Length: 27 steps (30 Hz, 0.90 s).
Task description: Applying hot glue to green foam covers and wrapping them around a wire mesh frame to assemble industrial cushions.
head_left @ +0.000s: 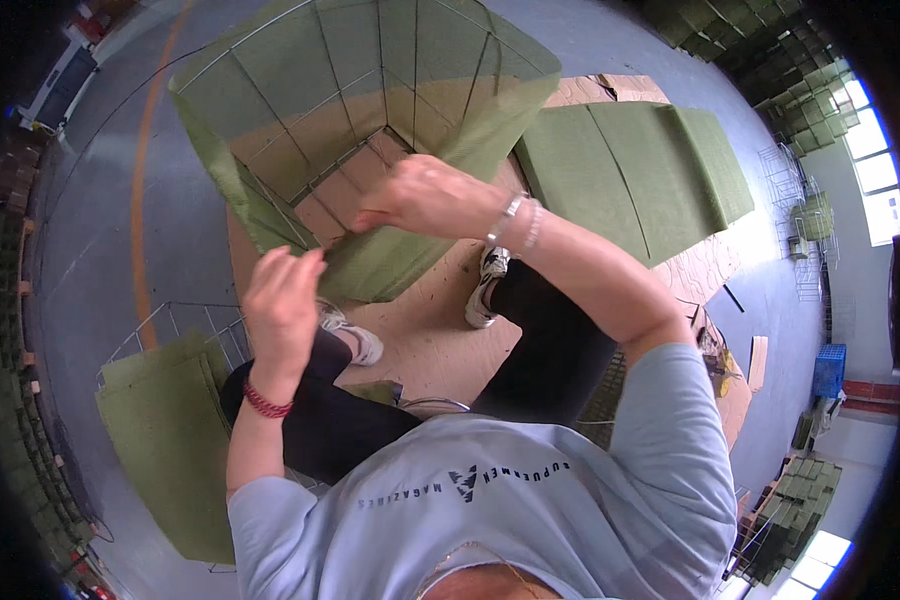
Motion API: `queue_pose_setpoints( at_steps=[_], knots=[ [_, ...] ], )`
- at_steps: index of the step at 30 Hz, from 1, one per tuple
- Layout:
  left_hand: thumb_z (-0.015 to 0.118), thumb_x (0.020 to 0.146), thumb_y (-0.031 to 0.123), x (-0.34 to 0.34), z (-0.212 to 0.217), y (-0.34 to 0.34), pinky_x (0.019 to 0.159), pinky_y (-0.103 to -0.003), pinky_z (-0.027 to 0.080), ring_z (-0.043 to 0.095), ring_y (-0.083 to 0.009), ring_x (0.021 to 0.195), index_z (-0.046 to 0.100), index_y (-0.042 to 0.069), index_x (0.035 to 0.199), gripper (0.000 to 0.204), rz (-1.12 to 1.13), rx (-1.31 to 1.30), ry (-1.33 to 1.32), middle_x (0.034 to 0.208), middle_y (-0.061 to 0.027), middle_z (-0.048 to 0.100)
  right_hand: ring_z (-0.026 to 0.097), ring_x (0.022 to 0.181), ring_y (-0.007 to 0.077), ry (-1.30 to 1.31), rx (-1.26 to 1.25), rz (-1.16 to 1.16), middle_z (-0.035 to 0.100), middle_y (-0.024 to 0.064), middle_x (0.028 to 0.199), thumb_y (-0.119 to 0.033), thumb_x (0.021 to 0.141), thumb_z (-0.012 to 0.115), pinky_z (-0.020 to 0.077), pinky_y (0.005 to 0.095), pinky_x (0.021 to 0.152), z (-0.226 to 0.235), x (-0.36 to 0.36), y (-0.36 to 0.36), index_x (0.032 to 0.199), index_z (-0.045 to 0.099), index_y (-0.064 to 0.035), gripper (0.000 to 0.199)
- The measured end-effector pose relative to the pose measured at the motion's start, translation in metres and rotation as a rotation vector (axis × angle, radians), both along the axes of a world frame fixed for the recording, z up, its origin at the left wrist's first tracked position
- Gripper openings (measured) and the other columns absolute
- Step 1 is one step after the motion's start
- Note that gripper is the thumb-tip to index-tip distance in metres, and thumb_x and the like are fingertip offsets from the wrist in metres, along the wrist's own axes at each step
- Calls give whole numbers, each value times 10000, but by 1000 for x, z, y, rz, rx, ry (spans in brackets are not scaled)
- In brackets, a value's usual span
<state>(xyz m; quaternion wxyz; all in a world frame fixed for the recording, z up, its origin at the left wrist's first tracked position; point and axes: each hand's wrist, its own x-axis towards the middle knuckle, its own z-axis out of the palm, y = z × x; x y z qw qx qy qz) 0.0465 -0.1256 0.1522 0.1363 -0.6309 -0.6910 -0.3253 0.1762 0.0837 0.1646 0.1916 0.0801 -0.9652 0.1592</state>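
The grey floor [120,150] fills most of the view, with a tan board [420,340] laid on it under the person's feet. At twelve o'clock stands a wire-frame basket [370,130] lined with olive-green fabric; the cloth already covers its walls, while the near rim at the hands looks not yet fastened, so the lining seems well on but unfinished. At two o'clock a stack of folded green panels [630,170] lies flat, apparently waiting. At eight o'clock another fabric-covered frame [165,440] rests on the floor. The right hand [425,195], clenched, grips the fabric at the basket's near edge. The left hand [282,295], toward nine o'clock, pinches the lower fabric edge [370,270] with curled fingers.
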Motion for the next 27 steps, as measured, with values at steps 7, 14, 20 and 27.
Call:
queue_pose_setpoints(
  at_steps=[7,14,20,27],
  knots=[
    [663,842,41,-5,18,12,893,-431,529,624,-346,739,669,4,870,46,-11,-72,-146,724,-154,612,617,627,300,-369,-145,-75,668,127,740,-350,935,597,504,380,640,22,-20,8,861,708,-36,341],
    [704,742,3,48,4,37,782,-352,515,607,-240,904,672,-11,990,250,69,200,106,975,-82,622,680,904,289,542,-147,-338,693,137,999,-143,866,673,552,384,828,10,52,19,1074,680,-24,241],
    [725,715,-59,52,-12,72,736,-348,514,582,-248,858,678,-17,1002,294,63,191,81,903,-83,596,602,1124,301,351,85,-276,637,133,1150,-86,828,647,470,415,1046,-21,63,18,1147,639,-7,329],
    [703,767,-27,42,0,84,693,-366,484,565,-257,800,662,-7,900,141,36,118,-16,823,-83,572,651,948,283,224,-58,-218,682,99,978,-53,772,709,540,366,804,-13,42,33,986,694,-33,216]
  ],
)
